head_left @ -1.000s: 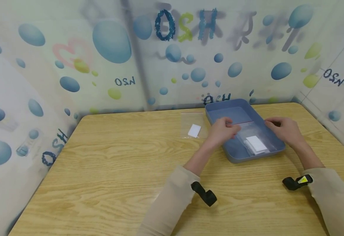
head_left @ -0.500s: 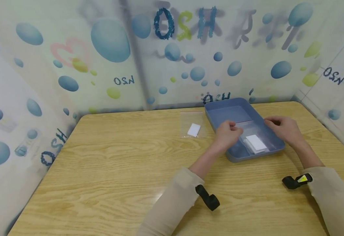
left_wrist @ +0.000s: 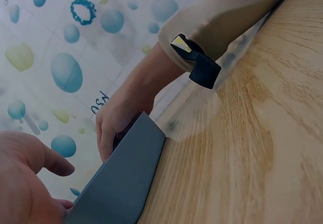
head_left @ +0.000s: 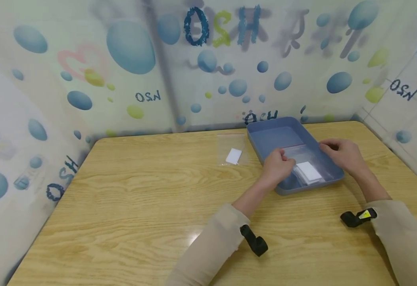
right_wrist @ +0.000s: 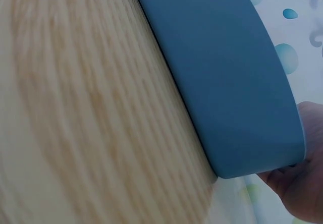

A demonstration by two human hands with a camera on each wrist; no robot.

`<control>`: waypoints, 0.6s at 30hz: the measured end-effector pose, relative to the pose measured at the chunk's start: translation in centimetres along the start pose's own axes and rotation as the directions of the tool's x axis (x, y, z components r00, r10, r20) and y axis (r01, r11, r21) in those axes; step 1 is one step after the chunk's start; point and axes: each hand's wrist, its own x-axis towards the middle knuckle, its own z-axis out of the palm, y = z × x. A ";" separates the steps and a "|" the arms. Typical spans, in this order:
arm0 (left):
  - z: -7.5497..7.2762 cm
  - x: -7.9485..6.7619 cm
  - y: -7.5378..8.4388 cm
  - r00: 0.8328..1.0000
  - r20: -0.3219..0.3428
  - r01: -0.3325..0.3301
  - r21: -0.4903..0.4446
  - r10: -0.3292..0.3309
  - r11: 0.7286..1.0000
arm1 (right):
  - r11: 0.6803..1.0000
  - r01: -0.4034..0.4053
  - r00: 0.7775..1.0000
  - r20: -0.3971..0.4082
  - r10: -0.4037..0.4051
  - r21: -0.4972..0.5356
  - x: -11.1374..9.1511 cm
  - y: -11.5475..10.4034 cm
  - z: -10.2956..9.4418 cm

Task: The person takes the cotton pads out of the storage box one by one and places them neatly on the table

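Note:
A blue-grey tray (head_left: 265, 137) stands on the table, tilted to my view. My left hand (head_left: 277, 167) reaches over its left side, fingers bent beside clear zip bags (head_left: 294, 151) with white cards (head_left: 308, 171) inside. In the left wrist view, thumb and fingers (left_wrist: 25, 178) of that hand are apart; the lower fingertips are partly hidden by the tray wall (left_wrist: 121, 173). My right hand (head_left: 345, 157) pinches the tray's right rim, as the left wrist view also shows. The right wrist view shows the tray's outer wall (right_wrist: 222, 77) with part of the right hand (right_wrist: 305, 183) beyond its corner.
Left of the tray, another clear zip bag (head_left: 222, 143) with a white card (head_left: 233, 156) lies flat on the wooden table (head_left: 140, 198). A wall (head_left: 179, 63) printed with blue and green drops rises behind the table's back edge.
My left hand has moved right and slightly down, closer to the cards in the bags. The right hand stays at the rim. The head view has shifted a little.

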 end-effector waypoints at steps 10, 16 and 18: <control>0.2 0.5 -0.1 0.998 0.057 0.033 -0.002 -0.033 0.999 | 1.000 -0.004 1.000 0.008 0.004 0.013 0.2 0.0 0.0; 0.2 0.6 0.0 0.995 0.044 0.088 -0.074 -0.085 0.993 | 1.000 -0.004 1.000 0.009 0.004 0.015 0.2 0.1 0.0; 0.3 0.7 0.1 0.994 0.026 0.108 -0.105 -0.106 0.989 | 1.000 -0.006 1.000 0.006 0.006 0.012 0.2 0.1 0.0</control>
